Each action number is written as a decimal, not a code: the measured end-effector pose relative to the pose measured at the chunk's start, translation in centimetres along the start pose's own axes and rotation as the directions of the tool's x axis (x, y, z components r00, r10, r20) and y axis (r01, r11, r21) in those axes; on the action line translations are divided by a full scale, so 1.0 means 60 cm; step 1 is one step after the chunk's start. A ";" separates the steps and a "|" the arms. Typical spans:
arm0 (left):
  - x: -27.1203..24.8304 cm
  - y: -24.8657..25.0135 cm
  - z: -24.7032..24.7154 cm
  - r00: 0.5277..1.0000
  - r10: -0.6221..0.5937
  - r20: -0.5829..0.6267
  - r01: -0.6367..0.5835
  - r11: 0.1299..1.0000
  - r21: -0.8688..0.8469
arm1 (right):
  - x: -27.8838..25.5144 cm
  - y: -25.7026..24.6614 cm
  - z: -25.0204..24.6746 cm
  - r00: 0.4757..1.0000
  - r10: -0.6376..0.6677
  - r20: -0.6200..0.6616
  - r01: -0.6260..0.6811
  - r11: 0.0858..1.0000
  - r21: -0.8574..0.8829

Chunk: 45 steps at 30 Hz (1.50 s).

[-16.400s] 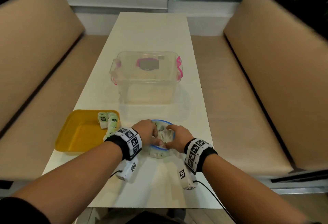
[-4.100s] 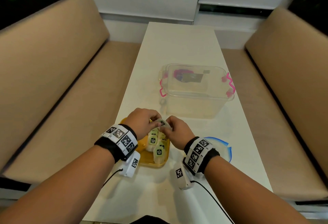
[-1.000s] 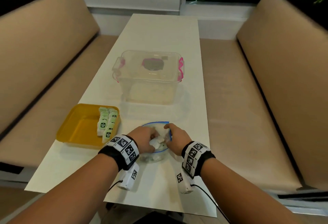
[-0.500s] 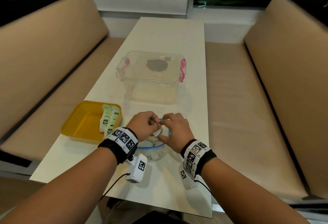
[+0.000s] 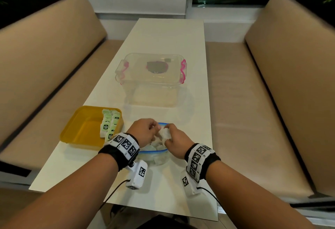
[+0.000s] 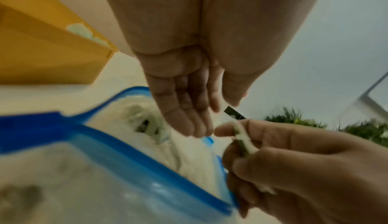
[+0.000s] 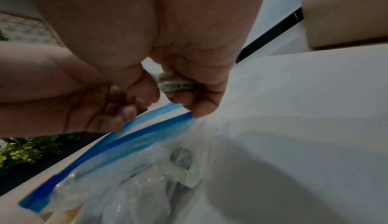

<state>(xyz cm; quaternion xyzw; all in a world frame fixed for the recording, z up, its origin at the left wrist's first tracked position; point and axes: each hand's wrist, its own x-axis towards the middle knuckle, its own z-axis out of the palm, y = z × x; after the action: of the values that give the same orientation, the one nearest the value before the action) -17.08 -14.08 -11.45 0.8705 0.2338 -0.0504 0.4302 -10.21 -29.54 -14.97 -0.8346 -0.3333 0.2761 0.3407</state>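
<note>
At the far left: a tan sofa seat (image 5: 45, 101) runs along the long edge of the bench (image 5: 170, 36).
Bench, left edge: a yellow tray (image 5: 79, 130) sits close to the edge. Green-labelled packets (image 5: 109, 125) are stacked against its right wall, and yellow floor shows to their left.
Left grip (image 5: 145, 131): over the bag's mouth, fingers relaxed and nearly straight, holding nothing, tips just beside the held packet.
Zip bag (image 5: 157, 158): blue-rimmed and open, near the bench's front edge between both wrists, with more packets inside.
Held packet (image 5: 165, 133): just above the bag's mouth.
Right grip (image 5: 176, 143): thumb and curled fingers pinch the held packet.
Behind centre: a clear box (image 5: 152, 94) with pink handles, well apart from both grips. White bench top runs on from it to the wall.
Bench, right edge: a strip of white top lies between bag and edge.
Far right: a second tan sofa seat (image 5: 253, 111).
</note>
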 end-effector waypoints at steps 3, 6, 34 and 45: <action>-0.010 -0.009 -0.007 0.980 -0.048 0.195 -0.062 0.851 0.521 | -0.001 0.018 0.007 0.997 0.045 0.060 -0.038 0.992 -0.116; -0.015 -0.012 -0.008 0.953 -0.097 0.287 -0.105 0.782 0.614 | -0.001 0.029 0.018 0.986 0.112 0.121 -0.088 0.979 -0.185; 0.002 -0.006 -0.160 0.931 0.364 0.015 -0.363 0.927 0.095 | 0.067 -0.094 0.018 0.969 -0.040 -0.245 0.084 0.981 0.172; 0.002 -0.064 -0.302 0.951 0.308 -0.020 -0.293 0.922 0.252 | 0.123 -0.197 0.065 0.974 0.028 -0.224 0.041 0.954 0.297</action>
<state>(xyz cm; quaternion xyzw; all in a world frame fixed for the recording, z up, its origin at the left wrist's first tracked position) -20.75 1.97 -2.93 0.9437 0.1021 0.0134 0.3144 -12.63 -16.09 -10.20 -0.7979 -0.2496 0.2259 0.5000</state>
